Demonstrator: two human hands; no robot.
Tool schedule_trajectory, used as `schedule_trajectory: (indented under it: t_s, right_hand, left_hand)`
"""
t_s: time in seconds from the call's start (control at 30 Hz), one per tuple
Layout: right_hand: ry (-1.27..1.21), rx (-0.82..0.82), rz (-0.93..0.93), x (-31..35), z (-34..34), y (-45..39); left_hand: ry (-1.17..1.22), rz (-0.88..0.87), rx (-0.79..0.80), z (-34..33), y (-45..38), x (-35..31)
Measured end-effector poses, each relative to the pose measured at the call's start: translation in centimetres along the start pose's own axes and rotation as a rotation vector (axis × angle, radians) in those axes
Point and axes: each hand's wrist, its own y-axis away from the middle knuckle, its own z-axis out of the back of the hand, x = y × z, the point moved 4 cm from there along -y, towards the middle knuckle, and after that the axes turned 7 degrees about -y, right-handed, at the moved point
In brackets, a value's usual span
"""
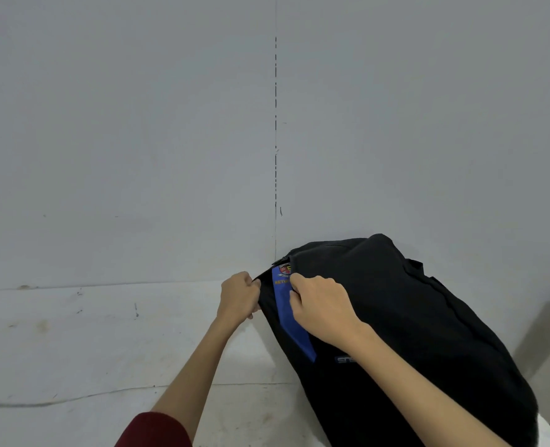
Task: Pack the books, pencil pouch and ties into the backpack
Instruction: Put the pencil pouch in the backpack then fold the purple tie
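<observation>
A black backpack (412, 317) lies tilted on the white table, its top toward the wall. A blue tie (288, 314) with a crest and yellow lettering sticks out of a front pocket slit. My left hand (239, 296) grips the left edge of that pocket opening. My right hand (320, 309) lies over the tie, with its fingers curled on the tie's right edge near the crest. The tie's lower end disappears into the pocket near a grey logo (346, 359). No books or pencil pouch are in view.
The white table (90, 350) is scuffed and runs back to a grey wall (138, 124) with a vertical seam. The table's right edge falls off just beyond the backpack at the lower right.
</observation>
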Motion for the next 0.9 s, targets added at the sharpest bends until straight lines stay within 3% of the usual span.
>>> schedule_trajectory:
  t_s: [0.3,0.6,0.77,0.9]
  right_hand:
    - [-0.121,0.001,0.024,6.9,-1.5,0.2]
    - [-0.467,-0.001,0.040,22.2,-3.9,-0.6]
    - [-0.478,0.053,0.109,30.1,-5.2,-0.6]
    - [-0.443,0.123,0.137,33.4,-6.6,-0.4]
  left_hand:
    - [0.032,-0.038,0.062,6.4,1.4,4.8]
    - [-0.035,0.005,-0.038,20.8,3.3,15.0]
    - [-0.104,0.053,-0.092,27.9,4.1,19.8]
    - [-0.216,0.018,-0.095,29.1,5.5,20.9]
